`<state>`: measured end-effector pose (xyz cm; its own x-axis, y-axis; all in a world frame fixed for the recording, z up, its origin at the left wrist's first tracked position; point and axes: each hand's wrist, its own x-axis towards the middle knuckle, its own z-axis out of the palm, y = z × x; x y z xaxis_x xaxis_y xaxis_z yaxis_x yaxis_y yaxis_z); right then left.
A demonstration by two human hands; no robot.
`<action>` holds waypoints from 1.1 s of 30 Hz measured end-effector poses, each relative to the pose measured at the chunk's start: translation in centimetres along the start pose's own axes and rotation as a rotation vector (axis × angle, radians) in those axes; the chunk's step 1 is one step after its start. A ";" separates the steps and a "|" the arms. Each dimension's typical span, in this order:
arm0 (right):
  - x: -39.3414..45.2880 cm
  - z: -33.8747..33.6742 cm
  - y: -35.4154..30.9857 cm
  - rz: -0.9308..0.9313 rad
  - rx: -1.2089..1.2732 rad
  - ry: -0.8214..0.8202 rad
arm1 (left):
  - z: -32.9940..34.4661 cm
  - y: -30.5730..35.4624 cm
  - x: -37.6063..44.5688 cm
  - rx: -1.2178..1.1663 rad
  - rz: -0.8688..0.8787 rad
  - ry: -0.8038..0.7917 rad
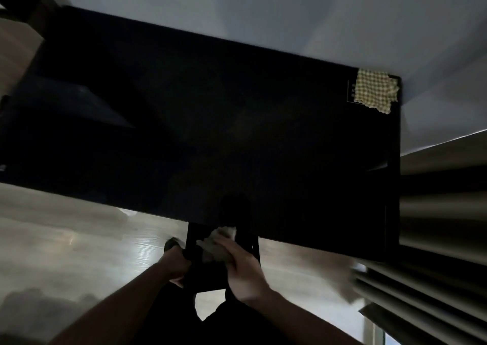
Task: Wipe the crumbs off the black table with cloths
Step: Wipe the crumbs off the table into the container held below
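Down at the lower centre, the right hand (243, 268) is clutching a pale cloth (218, 242) in a closed grip at the near edge of the black counter (210, 123). The left hand (176, 264) is gripping a black tray (208, 263) just below that edge. A checked cloth (375, 90) is lying at the counter's upper-right corner.

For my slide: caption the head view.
Right hand wipes black table edge with a cloth; checkered cloth lies at far corner.
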<state>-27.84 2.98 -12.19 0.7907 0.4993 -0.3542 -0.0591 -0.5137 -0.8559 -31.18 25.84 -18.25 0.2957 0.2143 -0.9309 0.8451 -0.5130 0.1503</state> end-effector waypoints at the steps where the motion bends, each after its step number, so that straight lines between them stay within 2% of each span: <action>1: 0.4 0.0 -1.0 0.032 0.047 -0.007 | -0.3 0.3 -0.6 -0.020 -0.019 -0.004; 4: 3.6 -2.6 -2.8 0.073 0.077 0.107 | -1.1 1.3 -2.5 -0.035 -0.065 -0.003; 8: 10.7 -9.5 -3.2 -0.010 0.060 0.334 | -1.5 1.0 -2.8 -0.038 -0.075 0.012; 12: 19.8 -17.3 -2.6 0.066 -0.086 0.472 | -2.3 -0.3 -2.0 -0.006 -0.092 0.035; 15: 25.9 -20.6 -1.4 0.123 -0.228 0.517 | -2.8 -1.0 -1.6 0.001 -0.088 0.023; 18: 30.4 -20.6 -0.3 0.183 -0.471 0.437 | -3.0 -1.8 -1.2 -0.024 -0.095 0.023; 20: 32.0 -18.6 -0.4 0.224 -0.671 0.324 | -3.0 -2.6 -0.8 -0.042 -0.106 0.027; 22: 32.8 -15.6 -1.1 0.218 -0.742 0.256 | -2.8 -3.6 0.1 -0.062 -0.110 0.011; 25: 32.1 -10.0 -3.0 0.044 -0.795 0.170 | -2.7 -4.9 1.1 -0.087 -0.125 -0.008; 28: 28.5 -4.9 -3.9 -0.231 -0.800 0.046 | -2.7 -5.3 1.2 -0.117 -0.157 0.005; 31: 22.3 -1.0 -3.7 -0.416 -0.678 -0.072 | -2.5 -6.5 2.2 -0.141 -0.168 0.008; 33: 17.5 0.7 -3.1 -0.431 -0.546 -0.182 | -2.8 -6.7 2.1 -0.141 -0.176 0.003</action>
<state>-14.21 13.82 -15.98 0.5584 0.8201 -0.1248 0.5866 -0.4968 -0.6397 -34.98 32.02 -20.27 0.1397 0.2931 -0.9458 0.9377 -0.3460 0.0313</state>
